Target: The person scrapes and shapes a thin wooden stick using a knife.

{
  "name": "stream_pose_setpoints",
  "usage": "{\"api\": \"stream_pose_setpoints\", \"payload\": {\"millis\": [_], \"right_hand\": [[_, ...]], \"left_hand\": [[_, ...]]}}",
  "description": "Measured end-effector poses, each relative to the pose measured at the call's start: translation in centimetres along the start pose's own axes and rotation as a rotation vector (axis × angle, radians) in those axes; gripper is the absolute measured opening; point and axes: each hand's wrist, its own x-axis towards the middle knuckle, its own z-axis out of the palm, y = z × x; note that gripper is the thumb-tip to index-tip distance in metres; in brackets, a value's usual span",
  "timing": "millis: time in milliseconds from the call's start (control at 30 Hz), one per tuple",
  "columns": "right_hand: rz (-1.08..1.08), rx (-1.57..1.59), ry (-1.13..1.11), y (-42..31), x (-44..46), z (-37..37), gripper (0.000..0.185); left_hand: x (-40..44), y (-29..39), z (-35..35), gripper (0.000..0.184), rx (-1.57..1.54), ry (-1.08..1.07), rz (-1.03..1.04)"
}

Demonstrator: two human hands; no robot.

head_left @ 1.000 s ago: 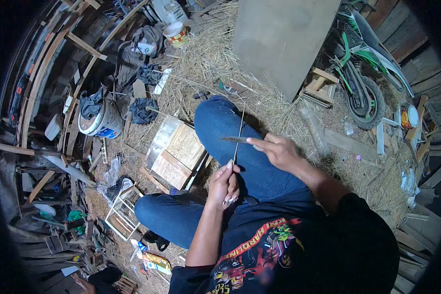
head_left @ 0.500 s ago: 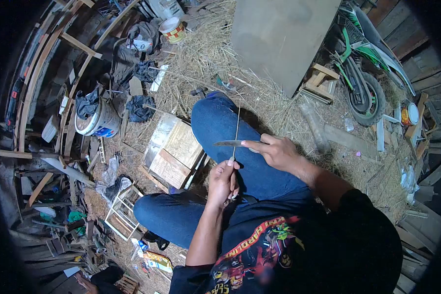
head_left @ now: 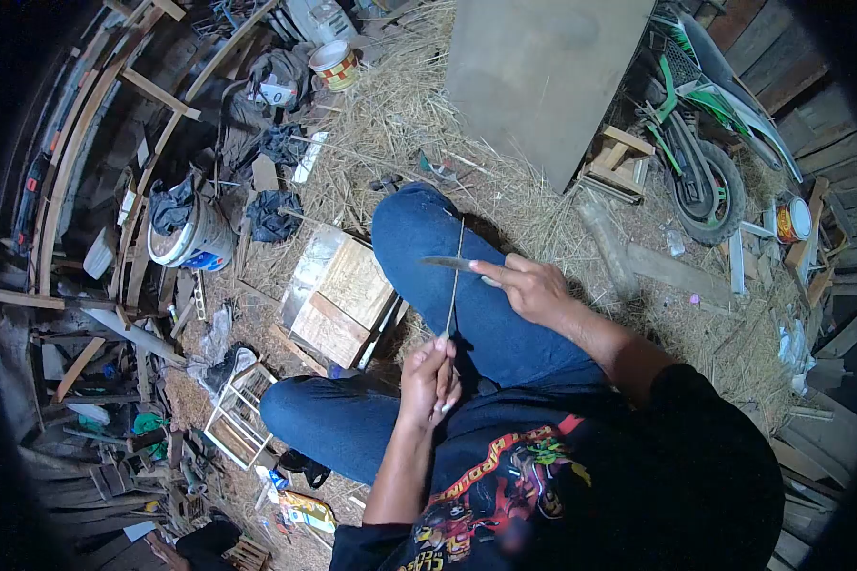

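Note:
In my left hand (head_left: 430, 383), near my lap, one end of a thin stick (head_left: 452, 306) is pinched between thumb and fingers. The stick points away from me above my jeans. My right hand (head_left: 533, 293) is closed around a knife, its handle mostly hidden by the fingers. The knife's blade (head_left: 440, 261) points left and lies crosswise over the stick, a good way out from my left hand. From this view I cannot tell whether the blade presses on it. My bent knee (head_left: 405, 233) in blue jeans is underneath.
Left of my knee stands a wooden block (head_left: 338, 295). Beyond it is a white bucket (head_left: 190, 238) with black plastic. A large board (head_left: 543, 86) stands ahead, a green motorbike (head_left: 700, 162) at right. Straw (head_left: 400, 105) covers the ground. Someone else's hand (head_left: 165, 552) shows at lower left.
My left hand has drawn back slightly toward my body with the stick. The knife has shifted a little away from me, leaving more stick between blade and left hand.

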Motion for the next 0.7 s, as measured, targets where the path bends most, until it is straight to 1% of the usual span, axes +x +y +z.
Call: {"api": "stream_pose_setpoints", "payload": {"millis": [133, 167, 200, 267, 300, 333, 400, 433, 467, 533, 567, 667, 700], "right_hand": [[0.0, 0.104, 0.087, 0.3, 0.0, 0.1, 0.036], [-0.003, 0.1, 0.087, 0.2, 0.0, 0.0, 0.036], [0.038, 0.117, 0.069, 0.1, -0.1, -0.1, 0.035], [0.078, 0.131, 0.053, 0.3, 0.0, -0.3, 0.035], [0.142, 0.289, 0.126, 0.8, 0.3, 0.0, 0.035], [0.209, 0.448, 0.2, 1.3, 0.6, 0.3, 0.035], [0.065, 0.441, 0.346, 1.5, 1.7, 0.2, 0.035], [0.029, 0.381, 0.366, 1.3, 1.9, -0.6, 0.035], [0.031, 0.379, 0.368, 0.8, 1.8, -1.3, 0.035], [0.071, 0.218, 0.116, -0.6, 1.8, -2.6, 0.035], [0.072, 0.216, 0.12, -0.5, 2.0, -2.4, 0.035], [-0.102, 0.143, 0.095, -0.5, 2.8, -1.3, 0.037], [-0.102, 0.146, 0.091, -0.5, 2.8, -1.1, 0.037]], "left_hand": [[-2.7, -1.1, -2.0, 0.03, -0.012, -0.029, -0.004], [-2.8, -1.1, -2.1, 0.03, 0.002, -0.048, -0.004], [-2.8, -1.0, -2.0, 0.03, -0.001, -0.052, -0.001], [-2.9, -0.7, -1.8, 0.032, 0.148, -0.019, 0.015], [-2.9, -0.6, -1.6, 0.033, 0.225, -0.002, 0.022], [-2.6, -0.2, -1.3, 0.033, 0.226, -0.006, 0.02], [-1.4, 0.8, -0.5, 0.035, 0.411, 0.059, 0.039], [-0.8, 1.2, -0.4, 0.035, 0.412, 0.057, 0.04], [-0.3, 1.6, -0.4, 0.035, 0.42, 0.044, 0.054], [0.7, 2.2, -0.4, 0.036, 0.442, 0.034, 0.081], [1.0, 2.6, -0.4, 0.036, 0.443, 0.03, 0.081], [1.3, 3.3, -0.4, 0.037, 0.475, 0.039, 0.058], [1.2, 3.5, -0.4, 0.037, 0.474, 0.043, 0.057]]}}
